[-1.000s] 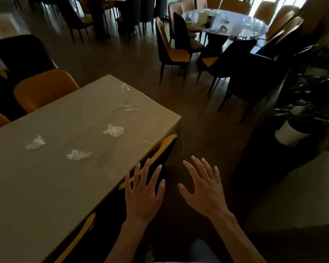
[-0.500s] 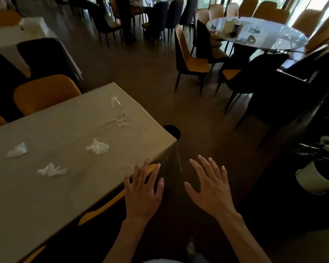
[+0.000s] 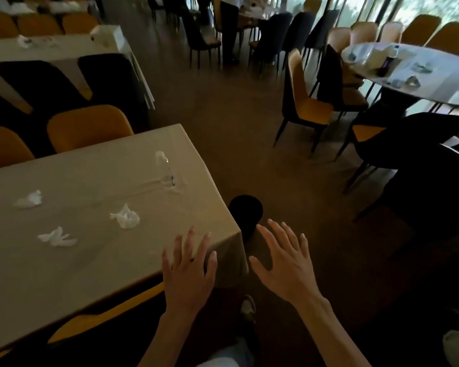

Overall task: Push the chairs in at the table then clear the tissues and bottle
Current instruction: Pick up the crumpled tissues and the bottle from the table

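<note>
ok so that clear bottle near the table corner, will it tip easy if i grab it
Probably. The bottle stands upright, tall and narrow, and looks see-through with no visible contents, so it is likely light and easy to knock over. The tablecloth is wrinkled at its base, so the footing may be uneven. Clear plastic would likely flex.

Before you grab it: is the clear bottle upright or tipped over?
Upright. The bottle stands on its base on the table, cap uppermost.

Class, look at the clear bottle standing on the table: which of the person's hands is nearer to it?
Left. The left hand hovers open over the table's near corner, just this side of the bottle. The right hand is off the table, over the floor, farther away.
</note>
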Tool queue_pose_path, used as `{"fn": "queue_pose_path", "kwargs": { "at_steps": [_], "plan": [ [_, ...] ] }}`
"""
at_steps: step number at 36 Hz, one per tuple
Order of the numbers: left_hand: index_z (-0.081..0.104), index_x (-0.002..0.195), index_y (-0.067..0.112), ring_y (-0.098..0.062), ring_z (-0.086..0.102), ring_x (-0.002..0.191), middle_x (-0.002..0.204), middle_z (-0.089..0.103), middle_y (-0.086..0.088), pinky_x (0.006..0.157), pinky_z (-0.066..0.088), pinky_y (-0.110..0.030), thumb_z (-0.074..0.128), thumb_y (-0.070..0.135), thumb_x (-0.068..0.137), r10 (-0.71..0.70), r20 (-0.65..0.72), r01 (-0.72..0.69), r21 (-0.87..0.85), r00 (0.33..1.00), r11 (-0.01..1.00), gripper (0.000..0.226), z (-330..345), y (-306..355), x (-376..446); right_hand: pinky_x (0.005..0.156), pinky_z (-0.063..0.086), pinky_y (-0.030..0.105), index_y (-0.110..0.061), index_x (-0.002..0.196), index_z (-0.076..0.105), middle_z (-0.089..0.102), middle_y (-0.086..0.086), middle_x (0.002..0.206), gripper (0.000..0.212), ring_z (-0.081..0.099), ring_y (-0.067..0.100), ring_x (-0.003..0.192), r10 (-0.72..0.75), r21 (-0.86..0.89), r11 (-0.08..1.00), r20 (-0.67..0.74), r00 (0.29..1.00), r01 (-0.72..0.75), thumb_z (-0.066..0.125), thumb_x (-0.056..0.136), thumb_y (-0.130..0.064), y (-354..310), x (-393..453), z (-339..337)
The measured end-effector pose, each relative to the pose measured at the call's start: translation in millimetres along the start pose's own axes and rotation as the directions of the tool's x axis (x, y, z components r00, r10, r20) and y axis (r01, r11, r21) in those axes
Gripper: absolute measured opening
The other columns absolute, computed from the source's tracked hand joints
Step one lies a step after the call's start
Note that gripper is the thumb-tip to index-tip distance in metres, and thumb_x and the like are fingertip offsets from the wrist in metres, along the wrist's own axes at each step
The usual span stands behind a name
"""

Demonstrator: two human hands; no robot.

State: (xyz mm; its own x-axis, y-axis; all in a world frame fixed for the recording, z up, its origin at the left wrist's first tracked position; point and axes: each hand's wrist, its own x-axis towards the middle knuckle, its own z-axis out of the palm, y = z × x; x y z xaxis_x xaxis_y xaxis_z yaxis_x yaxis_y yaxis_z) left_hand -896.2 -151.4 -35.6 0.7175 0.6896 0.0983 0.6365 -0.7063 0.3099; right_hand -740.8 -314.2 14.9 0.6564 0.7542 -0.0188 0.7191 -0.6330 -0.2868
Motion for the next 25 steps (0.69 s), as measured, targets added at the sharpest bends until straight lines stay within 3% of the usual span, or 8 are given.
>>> {"fn": "queue_pose_path", "kwargs": {
  "at_steps": [4,10,17,25],
  "plan": [
    [0.019,0.151,0.045,-0.024,0.011,0.151,0.165,0.014,0.005,0.117,0.015,-0.058,0.018,0.06,0.095,-0.072,0.004,0.073,-0.038,0.997,0.997,0.058,21.7,21.6,40.1,0.122,0.001,0.055,-0.044,0.153,0.01,0.004,-0.011,0.165,0.074,-0.005,0.016,0.152,-0.062,-0.006,0.998,0.007,0.998,0.062,0.031,0.089,-0.074,27.9,52.8,-4.9],
    [0.013,0.151,0.05,-0.023,0.01,0.151,0.165,0.009,0.009,0.117,0.015,-0.058,0.015,0.063,0.093,-0.223,0.013,0.223,-0.064,0.975,0.973,0.059,52.1,45.7,114.4,0.121,0.001,0.056,-0.045,0.153,0.008,0.002,-0.011,0.165,0.075,-0.007,0.015,0.151,-0.133,-0.028,0.99,0.087,0.987,0.136,0.031,0.089,-0.074,70.2,149.6,-4.1],
    [0.034,0.149,0.039,-0.031,0.034,0.143,0.161,0.029,-0.001,0.107,0.033,-0.063,0.028,0.059,0.095,-0.306,-0.057,0.308,0.032,0.95,0.951,0.058,69.4,59.6,189.6,0.121,0.001,0.057,-0.045,0.152,0.005,0.001,-0.011,0.165,0.076,-0.006,0.017,0.152,-0.237,-0.042,0.968,0.167,0.957,0.247,0.028,0.087,-0.076,94.6,255.0,-18.0],
    [0.033,0.15,0.037,-0.029,0.031,0.144,0.16,0.03,-0.001,0.109,0.03,-0.062,0.025,0.059,0.096,-0.403,-0.113,0.409,0.031,0.908,0.912,0.059,75.2,75.8,240.5,0.121,-0.003,0.055,-0.047,0.151,0.001,-0.002,-0.011,0.165,0.075,-0.009,0.017,0.151,-0.343,-0.017,0.934,0.23,0.911,0.356,0.03,0.088,-0.075,102.9,338.0,-27.0]
  ]
}}
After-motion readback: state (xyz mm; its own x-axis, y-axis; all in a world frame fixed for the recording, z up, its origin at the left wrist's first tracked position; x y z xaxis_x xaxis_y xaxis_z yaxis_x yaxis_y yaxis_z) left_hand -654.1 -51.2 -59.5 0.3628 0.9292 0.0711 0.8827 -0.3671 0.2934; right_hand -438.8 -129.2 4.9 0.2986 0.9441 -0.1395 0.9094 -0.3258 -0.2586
